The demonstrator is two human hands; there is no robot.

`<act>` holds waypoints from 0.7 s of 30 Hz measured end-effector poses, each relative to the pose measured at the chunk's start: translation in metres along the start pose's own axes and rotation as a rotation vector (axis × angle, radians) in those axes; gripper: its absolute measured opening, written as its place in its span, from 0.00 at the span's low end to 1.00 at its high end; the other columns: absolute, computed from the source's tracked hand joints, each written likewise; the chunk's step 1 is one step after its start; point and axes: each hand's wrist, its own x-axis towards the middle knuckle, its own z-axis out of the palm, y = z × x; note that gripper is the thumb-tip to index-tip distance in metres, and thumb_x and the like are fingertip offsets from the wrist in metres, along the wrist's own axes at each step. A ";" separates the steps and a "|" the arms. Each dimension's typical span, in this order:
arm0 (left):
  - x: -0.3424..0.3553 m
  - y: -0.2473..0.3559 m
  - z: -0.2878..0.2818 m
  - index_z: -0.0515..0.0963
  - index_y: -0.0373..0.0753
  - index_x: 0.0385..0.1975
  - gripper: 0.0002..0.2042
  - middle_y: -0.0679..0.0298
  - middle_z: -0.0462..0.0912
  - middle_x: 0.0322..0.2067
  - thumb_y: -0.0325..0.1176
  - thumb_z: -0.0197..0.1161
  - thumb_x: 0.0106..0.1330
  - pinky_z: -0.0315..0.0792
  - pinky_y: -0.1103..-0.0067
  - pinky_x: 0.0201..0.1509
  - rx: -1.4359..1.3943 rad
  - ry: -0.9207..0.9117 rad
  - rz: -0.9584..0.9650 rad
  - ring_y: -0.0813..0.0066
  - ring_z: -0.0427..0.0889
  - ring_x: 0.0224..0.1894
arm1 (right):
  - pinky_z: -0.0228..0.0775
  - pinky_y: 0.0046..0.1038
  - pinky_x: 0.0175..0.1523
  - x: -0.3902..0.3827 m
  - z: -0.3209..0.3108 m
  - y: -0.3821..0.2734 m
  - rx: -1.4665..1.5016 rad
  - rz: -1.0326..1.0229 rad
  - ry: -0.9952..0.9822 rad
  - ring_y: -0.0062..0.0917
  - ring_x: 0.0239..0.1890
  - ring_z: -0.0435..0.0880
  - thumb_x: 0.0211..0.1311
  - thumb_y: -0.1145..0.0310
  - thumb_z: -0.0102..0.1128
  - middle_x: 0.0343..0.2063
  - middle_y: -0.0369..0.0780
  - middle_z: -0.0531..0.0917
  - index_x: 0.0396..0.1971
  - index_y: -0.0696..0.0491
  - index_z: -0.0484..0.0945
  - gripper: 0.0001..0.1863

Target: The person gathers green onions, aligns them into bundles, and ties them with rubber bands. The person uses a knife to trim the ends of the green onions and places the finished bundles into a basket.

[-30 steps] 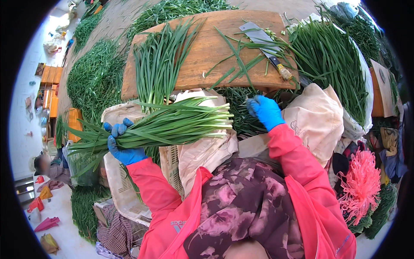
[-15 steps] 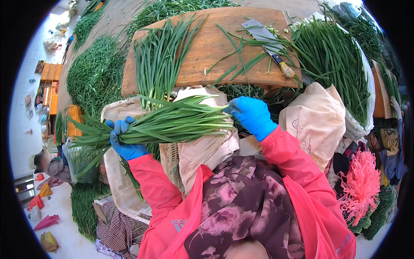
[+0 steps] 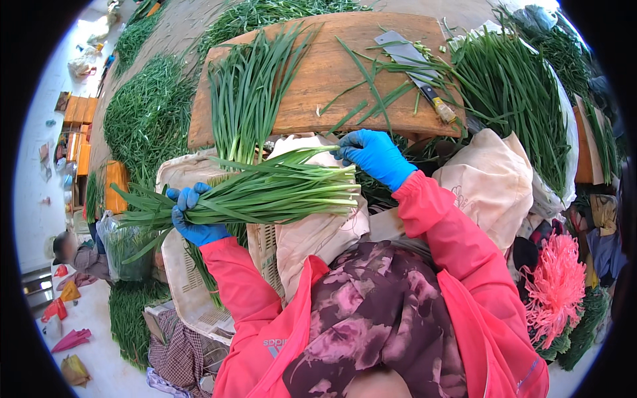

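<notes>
The right hand [image 3: 375,158] has moved up, pinching a pale stalk end [image 3: 321,150], so it sits apart from the chive bunch [image 3: 285,196]. The left hand [image 3: 198,217] grips that bunch near the wooden board [image 3: 318,76].

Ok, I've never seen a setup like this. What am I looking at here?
There is no machine: these are a person's own hands, in blue gloves. The view comes from a wide fisheye camera worn on the head, looking down, so edges bend. The left hand grips a bunch of green stalks by the leafy end; the right hand seems to pinch the pale end of one stalk. On the wooden table beyond lie more leafy stalks, a broad-bladed knife and loose leaves.
</notes>
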 end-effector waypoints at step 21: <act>0.000 0.002 -0.006 0.72 0.39 0.47 0.16 0.73 0.68 0.25 0.27 0.56 0.58 0.62 0.70 0.59 0.006 0.084 0.010 0.78 0.69 0.31 | 0.74 0.20 0.32 -0.006 0.013 0.011 0.157 0.057 0.109 0.19 0.27 0.82 0.59 0.71 0.57 0.28 0.40 0.85 0.38 0.60 0.80 0.11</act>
